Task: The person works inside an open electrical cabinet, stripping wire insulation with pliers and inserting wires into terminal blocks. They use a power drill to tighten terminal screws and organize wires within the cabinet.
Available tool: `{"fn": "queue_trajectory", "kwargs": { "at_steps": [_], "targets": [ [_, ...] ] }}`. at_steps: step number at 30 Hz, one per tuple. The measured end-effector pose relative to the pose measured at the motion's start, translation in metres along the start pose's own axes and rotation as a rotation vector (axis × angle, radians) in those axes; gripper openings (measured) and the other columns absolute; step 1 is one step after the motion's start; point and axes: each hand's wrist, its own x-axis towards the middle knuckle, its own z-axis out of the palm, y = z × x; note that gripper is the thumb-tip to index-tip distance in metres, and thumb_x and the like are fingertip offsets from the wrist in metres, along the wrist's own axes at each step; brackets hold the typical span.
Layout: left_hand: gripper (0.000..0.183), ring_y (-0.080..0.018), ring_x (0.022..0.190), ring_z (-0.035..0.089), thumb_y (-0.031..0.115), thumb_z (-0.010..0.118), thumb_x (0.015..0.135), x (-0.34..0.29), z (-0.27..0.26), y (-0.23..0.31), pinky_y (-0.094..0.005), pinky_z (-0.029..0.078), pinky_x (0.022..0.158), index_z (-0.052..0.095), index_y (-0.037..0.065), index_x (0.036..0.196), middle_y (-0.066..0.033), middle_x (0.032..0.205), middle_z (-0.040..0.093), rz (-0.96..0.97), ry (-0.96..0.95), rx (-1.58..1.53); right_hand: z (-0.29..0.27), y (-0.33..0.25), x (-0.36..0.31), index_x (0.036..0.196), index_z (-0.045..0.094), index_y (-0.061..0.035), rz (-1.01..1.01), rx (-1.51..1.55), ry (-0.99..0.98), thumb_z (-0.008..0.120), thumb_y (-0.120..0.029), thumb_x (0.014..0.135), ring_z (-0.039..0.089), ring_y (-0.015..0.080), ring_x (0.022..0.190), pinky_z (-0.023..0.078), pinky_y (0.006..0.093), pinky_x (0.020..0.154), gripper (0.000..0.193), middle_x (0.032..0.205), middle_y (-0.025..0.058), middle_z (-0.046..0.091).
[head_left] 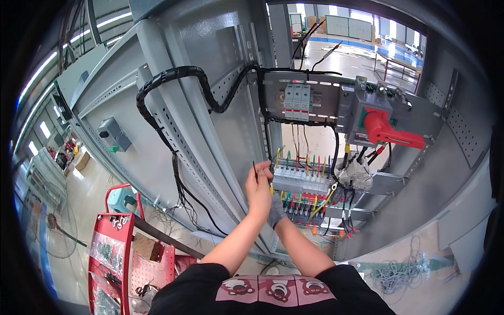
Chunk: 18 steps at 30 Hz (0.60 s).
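My bare left hand (pixel 258 191) is raised at the left upright of an open grey electrical cabinet (pixel 207 152). Its fingers are closed around a thin black strand (pixel 255 169), perhaps a wire or cable tie. Just below and partly behind it is my right hand (pixel 276 211) in a grey glove; its fingers are mostly hidden. Right of both hands runs a row of white circuit breakers (pixel 299 179) with yellow, green and red wires above it. A black wrapped wire bundle (pixel 262 94) comes down the frame toward my hands.
A red-handled rotary switch (pixel 386 131) juts out at the upper right, beside white fuse holders (pixel 297 101). Black wrapped cable (pixel 149 92) loops over the cabinet's left edge. A red tool cart (pixel 128 252) stands at lower left. Tangled wire (pixel 399 273) lies on the floor at right.
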Motion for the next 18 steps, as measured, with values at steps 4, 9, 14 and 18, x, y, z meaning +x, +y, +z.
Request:
{"fn": "queue_trajectory", "kwargs": {
  "at_steps": [4, 9, 14, 18],
  "targets": [
    [0.022, -0.0060, 0.063, 0.046, -0.004, 0.051, 0.089, -0.087, -0.067, 0.053, -0.0202, 0.039, 0.059, 0.058, 0.001, 0.109, 0.0010, 0.083, 0.054, 0.160, -0.204, 0.325, -0.016, -0.034, -0.075, 0.103, 0.055, -0.0076, 0.142, -0.240, -0.028, 0.057, -0.021, 0.094, 0.058, 0.0114, 0.064, 0.049, 0.0273, 0.055, 0.016, 0.076, 0.0026, 0.061],
    [0.028, -0.0297, 0.076, 0.063, 0.014, 0.062, 0.083, -0.185, -0.198, 0.026, -0.0358, 0.051, 0.072, 0.061, 0.006, 0.110, -0.0126, 0.089, 0.064, -0.102, -0.479, 1.064, -0.029, -0.102, -0.117, 0.097, 0.058, -0.0062, 0.080, -0.268, -0.238, 0.056, -0.027, 0.095, 0.061, 0.0132, 0.065, 0.052, 0.0280, 0.059, 0.020, 0.075, 0.0040, 0.062],
    [0.048, -0.0352, 0.103, 0.057, 0.036, 0.065, 0.084, -0.196, -0.189, 0.016, -0.0418, 0.044, 0.094, 0.059, 0.003, 0.119, -0.0208, 0.112, 0.059, -0.086, -0.708, 1.323, -0.022, -0.131, -0.133, 0.094, 0.061, -0.0027, 0.131, -0.561, -0.482, 0.057, -0.035, 0.094, 0.063, 0.0131, 0.069, 0.052, 0.0250, 0.063, 0.033, 0.078, 0.0049, 0.064],
    [0.035, -0.0105, 0.077, 0.050, 0.019, 0.057, 0.093, -0.122, -0.092, 0.065, -0.0248, 0.042, 0.072, 0.055, 0.002, 0.124, -0.0018, 0.088, 0.054, -0.214, -0.421, 0.123, -0.006, -0.151, -0.160, 0.095, 0.064, -0.0043, 0.310, -0.485, -0.574, 0.068, -0.039, 0.086, 0.061, 0.0103, 0.069, 0.046, 0.0214, 0.058, 0.036, 0.078, 0.0018, 0.063]
  ]
}}
